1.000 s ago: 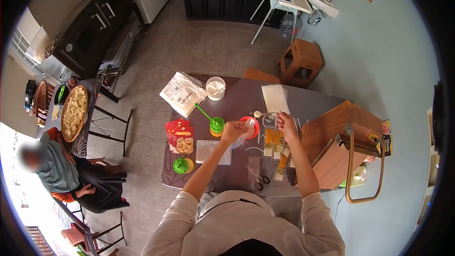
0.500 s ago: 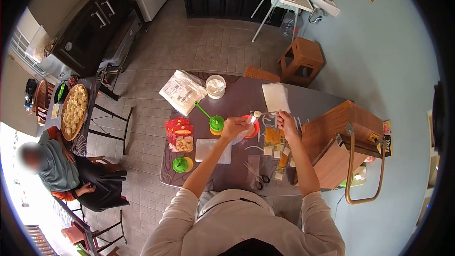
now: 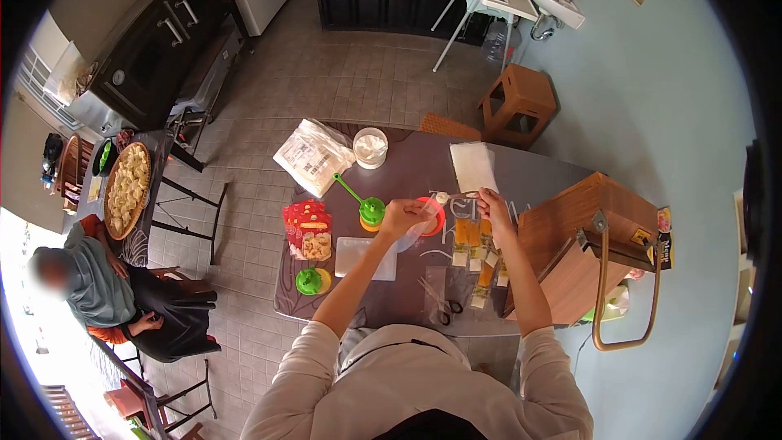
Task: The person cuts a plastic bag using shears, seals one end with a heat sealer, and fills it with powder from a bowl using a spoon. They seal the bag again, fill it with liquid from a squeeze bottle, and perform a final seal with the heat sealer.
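In the head view, the left hand [image 3: 405, 219] pinches a clear bag [image 3: 411, 237] at the left side of the red bowl [image 3: 441, 221], while the right hand [image 3: 494, 210], off the bowl's right side, has its fingers closed on the handle of a spoon [image 3: 454, 196]. The spoon's long axis runs roughly sideways, its white-loaded tip by the bowl's far right edge, pointing at the bag and nearer the left fingertips than the right; whether tip and bag touch, I cannot tell.
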`<state>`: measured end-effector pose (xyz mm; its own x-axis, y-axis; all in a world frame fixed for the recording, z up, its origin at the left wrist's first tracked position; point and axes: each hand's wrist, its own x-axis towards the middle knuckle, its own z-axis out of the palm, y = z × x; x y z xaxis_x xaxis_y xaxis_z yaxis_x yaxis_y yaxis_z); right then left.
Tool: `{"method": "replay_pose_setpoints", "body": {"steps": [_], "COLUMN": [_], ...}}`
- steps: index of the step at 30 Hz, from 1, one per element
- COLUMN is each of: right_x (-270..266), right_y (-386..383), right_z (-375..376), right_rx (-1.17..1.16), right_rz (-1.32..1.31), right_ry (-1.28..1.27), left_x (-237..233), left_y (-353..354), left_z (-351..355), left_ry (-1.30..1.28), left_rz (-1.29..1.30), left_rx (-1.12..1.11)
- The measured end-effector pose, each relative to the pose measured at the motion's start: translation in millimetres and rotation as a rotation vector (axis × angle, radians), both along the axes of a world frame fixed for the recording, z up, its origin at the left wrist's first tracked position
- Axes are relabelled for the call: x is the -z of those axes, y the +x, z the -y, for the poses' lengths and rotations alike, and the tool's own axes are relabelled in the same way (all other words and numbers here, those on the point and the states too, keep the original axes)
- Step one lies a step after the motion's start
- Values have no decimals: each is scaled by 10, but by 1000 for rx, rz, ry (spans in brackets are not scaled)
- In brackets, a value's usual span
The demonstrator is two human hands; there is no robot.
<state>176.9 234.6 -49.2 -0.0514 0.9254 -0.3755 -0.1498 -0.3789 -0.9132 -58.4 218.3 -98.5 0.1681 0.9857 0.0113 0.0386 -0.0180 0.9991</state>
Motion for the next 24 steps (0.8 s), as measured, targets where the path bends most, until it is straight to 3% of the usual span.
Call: {"method": "replay_pose_setpoints", "body": {"steps": [16,22,24], "right_x": [-29,-157,-291], "right_y": [-81,-172,-277], "right_z": [-197,-234,-175], "right_rx": [-149,-283,-269], "right_rz": [185,600,826], "right_ry": [90,411,693], "left_x": [11,157,152], "left_y": [-27,-20,-4], "left_z": [-104,-100,-75], "left_ry": [-36,-7,-56], "left_rz": [16,-63,-21], "left_rx": [33,-3,4]}}
